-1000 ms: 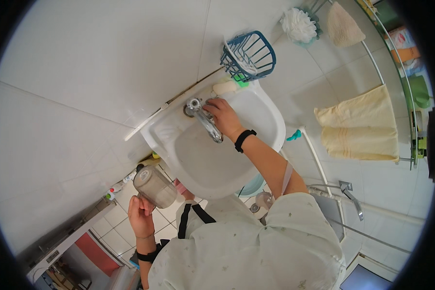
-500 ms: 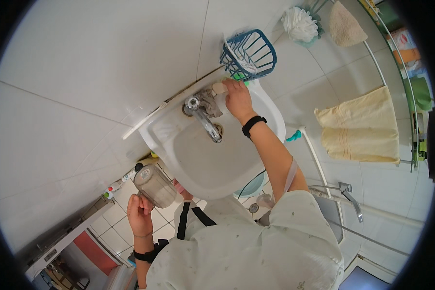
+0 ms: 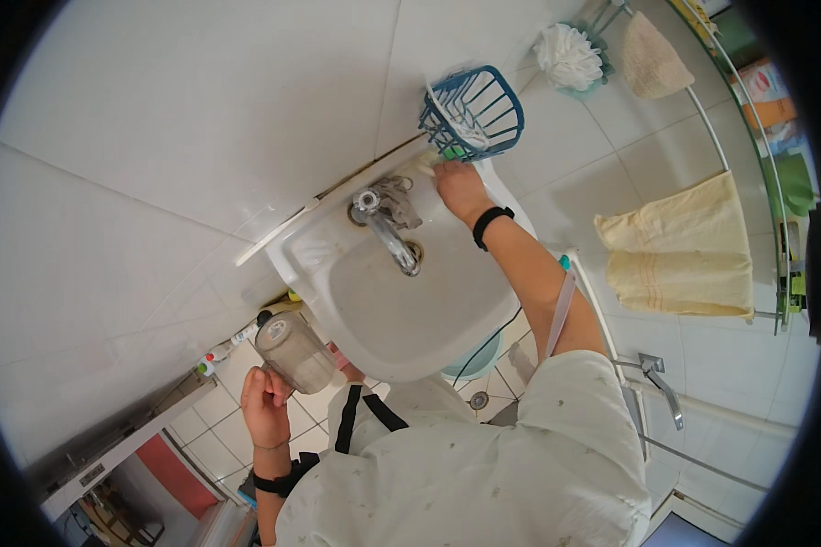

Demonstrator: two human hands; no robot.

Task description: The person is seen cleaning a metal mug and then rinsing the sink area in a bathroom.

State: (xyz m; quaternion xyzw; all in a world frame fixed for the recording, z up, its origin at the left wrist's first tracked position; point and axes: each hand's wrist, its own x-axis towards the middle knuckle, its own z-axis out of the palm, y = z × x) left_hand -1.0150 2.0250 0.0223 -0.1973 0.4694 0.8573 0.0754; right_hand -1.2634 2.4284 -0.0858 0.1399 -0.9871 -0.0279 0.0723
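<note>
My left hand (image 3: 265, 394) grips a clear, smoky plastic jug (image 3: 294, 354) at the sink's left. My right hand (image 3: 458, 190) has curled fingers at the back right of the white sink (image 3: 420, 321), below the basket; what is in them is hidden. A pale bar-like thing (image 3: 427, 170) shows at its fingertips, a small green item (image 3: 452, 153) just beyond. A grey, crumpled cloth (image 3: 399, 199) lies beside the chrome tap (image 3: 380, 224).
A blue wire-like basket (image 3: 488, 114) hangs above the sink. A yellow towel (image 3: 675, 251), white pouf (image 3: 570, 56) and beige washcloth (image 3: 655, 55) hang at right. A pale blue basin (image 3: 474, 354) is below the sink, bottles (image 3: 217, 356) lower left.
My right hand has moved from the tap toward the sink's back right corner below the basket, uncovering the grey cloth. My left hand stays on the jug.
</note>
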